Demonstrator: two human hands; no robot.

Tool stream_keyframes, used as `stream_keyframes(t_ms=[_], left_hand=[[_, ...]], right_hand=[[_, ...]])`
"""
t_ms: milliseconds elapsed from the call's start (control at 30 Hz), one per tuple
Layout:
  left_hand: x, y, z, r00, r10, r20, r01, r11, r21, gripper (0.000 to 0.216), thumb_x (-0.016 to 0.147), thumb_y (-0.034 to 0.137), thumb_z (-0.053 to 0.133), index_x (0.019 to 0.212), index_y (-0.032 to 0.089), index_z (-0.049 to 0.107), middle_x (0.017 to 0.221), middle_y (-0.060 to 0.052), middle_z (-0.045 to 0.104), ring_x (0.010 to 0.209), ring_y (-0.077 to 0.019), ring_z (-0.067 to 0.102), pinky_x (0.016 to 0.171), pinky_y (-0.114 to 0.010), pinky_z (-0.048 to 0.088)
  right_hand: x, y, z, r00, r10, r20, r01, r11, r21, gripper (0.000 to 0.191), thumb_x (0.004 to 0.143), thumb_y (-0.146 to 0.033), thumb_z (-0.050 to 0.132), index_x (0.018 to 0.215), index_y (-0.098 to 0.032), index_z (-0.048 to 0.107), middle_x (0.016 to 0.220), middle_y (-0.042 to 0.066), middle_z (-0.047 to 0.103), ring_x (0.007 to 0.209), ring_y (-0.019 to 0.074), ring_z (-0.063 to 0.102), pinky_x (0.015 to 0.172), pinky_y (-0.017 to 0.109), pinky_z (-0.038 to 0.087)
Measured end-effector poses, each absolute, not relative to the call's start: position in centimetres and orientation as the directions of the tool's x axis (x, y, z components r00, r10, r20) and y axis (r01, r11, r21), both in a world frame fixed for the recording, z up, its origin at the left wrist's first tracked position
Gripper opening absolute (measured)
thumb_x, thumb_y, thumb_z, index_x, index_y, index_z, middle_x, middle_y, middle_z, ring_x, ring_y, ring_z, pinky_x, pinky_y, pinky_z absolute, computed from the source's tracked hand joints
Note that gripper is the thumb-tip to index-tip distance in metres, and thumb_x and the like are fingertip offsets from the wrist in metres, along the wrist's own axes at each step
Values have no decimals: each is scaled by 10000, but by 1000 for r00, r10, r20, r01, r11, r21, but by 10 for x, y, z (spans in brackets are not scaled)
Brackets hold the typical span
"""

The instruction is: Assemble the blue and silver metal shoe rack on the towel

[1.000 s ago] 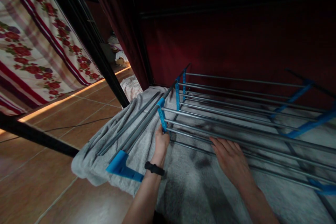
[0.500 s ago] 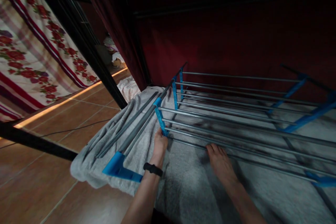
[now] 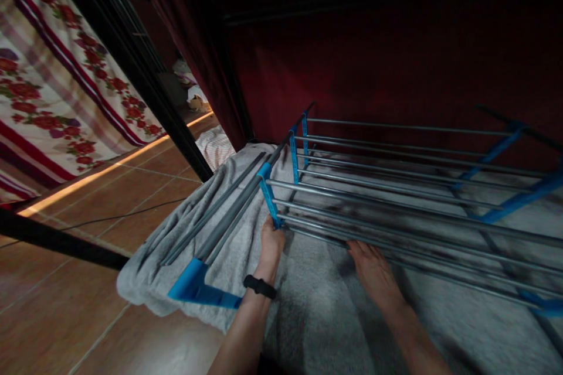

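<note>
Person is low over a grey blanket [image 3: 308,310] spread on a brown tiled floor [image 3: 65,304]. On the blanket lies a rack [image 3: 396,187] of long grey metal rods joined by blue plastic side pieces, lying along the foot of a dark red cloth wall [image 3: 396,58]. The left hand [image 3: 270,241], with a black wristband [image 3: 259,286] on its wrist, is at the near left corner of the rack. Its fingers are curled close together around the lower end of the blue side piece [image 3: 269,202], which stands tilted. The right hand [image 3: 373,269] lies palm down on the blanket at the front rod. Its fingers are straight and pressed together, the tips at or just under that rod; whether they hook it cannot be made out in the dim light. Left of the rack, a bundle of loose rods [image 3: 220,217] lies slanting on the blanket, ending in a blue bracket [image 3: 193,287] near the left forearm. Further left are a black frame post [image 3: 145,82] and a hanging floral cloth [image 3: 44,82].
</note>
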State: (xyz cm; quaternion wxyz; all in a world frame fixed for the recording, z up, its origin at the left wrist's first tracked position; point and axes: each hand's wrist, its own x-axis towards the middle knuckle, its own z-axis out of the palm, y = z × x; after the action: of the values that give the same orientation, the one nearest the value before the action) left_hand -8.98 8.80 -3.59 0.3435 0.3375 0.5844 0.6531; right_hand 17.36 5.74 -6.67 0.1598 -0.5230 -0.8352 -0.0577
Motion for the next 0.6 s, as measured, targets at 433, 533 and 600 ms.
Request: stream_keyframes(t_ms=[433,533,600], left_hand=[[-83,81,-26,-490,871,43,-73,-90,993,412,473,45,433,796,189,644,788,-10,689,825,-183,634,855,-299,468],[-83,79,-27,-496,867,48,-48,-82,995,402,480,47,434,791,177,652,770,-17,683,802,-179,628,824,-294,467],[-83,78,-27,-494,868,51,-35,-79,996,404,485,46,443,800,174,660,762,-17,682,782,-178,626,806,-294,470]], right_hand=[[173,54,-62,-413,866,280,889,450,-82,416,897,-53,374,1213,-206,597,1183,67,670,1074,202,622,995,378,447],[175,56,-66,-394,866,306,897,435,-74,426,902,-76,379,1257,-207,573,1248,77,646,1126,218,604,989,392,453],[176,57,-68,-399,865,305,895,440,-77,445,893,-70,382,1269,-221,567,1264,70,639,1146,219,595,995,392,451]])
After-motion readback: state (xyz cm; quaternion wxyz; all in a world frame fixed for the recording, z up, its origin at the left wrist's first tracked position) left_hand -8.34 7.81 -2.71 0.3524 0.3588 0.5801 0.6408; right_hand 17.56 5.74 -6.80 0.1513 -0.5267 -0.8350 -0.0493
